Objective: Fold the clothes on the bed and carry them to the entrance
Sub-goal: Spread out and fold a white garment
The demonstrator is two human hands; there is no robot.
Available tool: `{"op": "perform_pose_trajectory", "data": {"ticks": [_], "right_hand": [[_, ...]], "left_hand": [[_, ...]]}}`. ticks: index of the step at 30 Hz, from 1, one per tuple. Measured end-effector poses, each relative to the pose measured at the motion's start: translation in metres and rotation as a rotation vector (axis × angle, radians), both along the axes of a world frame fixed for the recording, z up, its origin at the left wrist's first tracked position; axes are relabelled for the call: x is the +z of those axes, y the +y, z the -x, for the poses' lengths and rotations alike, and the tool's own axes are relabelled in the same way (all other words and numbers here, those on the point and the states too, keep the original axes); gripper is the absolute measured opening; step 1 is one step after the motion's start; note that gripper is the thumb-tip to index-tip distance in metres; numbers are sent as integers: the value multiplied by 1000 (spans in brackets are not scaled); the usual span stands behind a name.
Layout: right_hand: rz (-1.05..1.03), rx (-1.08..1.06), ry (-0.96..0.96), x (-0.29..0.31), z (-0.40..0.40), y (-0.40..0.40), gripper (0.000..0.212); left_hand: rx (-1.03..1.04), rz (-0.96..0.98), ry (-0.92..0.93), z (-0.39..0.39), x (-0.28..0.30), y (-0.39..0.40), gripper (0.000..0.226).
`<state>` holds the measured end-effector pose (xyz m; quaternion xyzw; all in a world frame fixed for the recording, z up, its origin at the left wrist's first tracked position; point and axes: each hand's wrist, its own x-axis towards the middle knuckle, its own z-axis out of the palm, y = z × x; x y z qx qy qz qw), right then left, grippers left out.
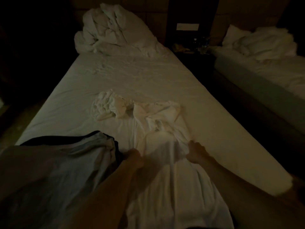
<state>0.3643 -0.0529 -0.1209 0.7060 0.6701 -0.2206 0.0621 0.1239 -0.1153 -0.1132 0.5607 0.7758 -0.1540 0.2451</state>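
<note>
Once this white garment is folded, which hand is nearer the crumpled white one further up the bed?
Probably the left hand: the crumpled white garment lies up-left. The right hand sits further right, pinching the white garment.

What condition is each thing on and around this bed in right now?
white garment: spread lengthwise, unfolded, top rumpled.
left hand: on the garment's left edge, grip unclear.
right hand: gripping the garment's right edge.
crumpled white cloth: bunched, unfolded.
grey garment: heaped, unfolded.
duvet: piled at the head.
</note>
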Motion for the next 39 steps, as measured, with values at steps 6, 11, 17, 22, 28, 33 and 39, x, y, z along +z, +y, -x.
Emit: {"op": "perform_pose_trajectory", "data": {"ticks": [6, 11, 17, 22, 28, 33, 39], "right_hand": [[16, -210, 56, -21, -59, -84, 82], [135, -16, 94, -19, -81, -114, 77], [-90, 90, 324, -17, -81, -143, 29], [-274, 126, 324, -17, -69, -161, 43], [-242, 357, 376, -37, -57, -182, 33], [-248, 710, 28, -61, -82, -179, 74], [-235, 963, -141, -64, -95, -170, 119]], "left_hand": [[32, 14, -14, -18, 6, -72, 72], [201, 42, -151, -33, -5, -114, 102], [100, -36, 7, -52, -7, -151, 85], [70, -121, -197, -56, -14, -167, 84], [-187, -376, -28, -52, -22, -182, 74], [-493, -440, 179, -31, -30, -190, 49], [-697, -358, 79, -17, -33, -185, 51]]}}
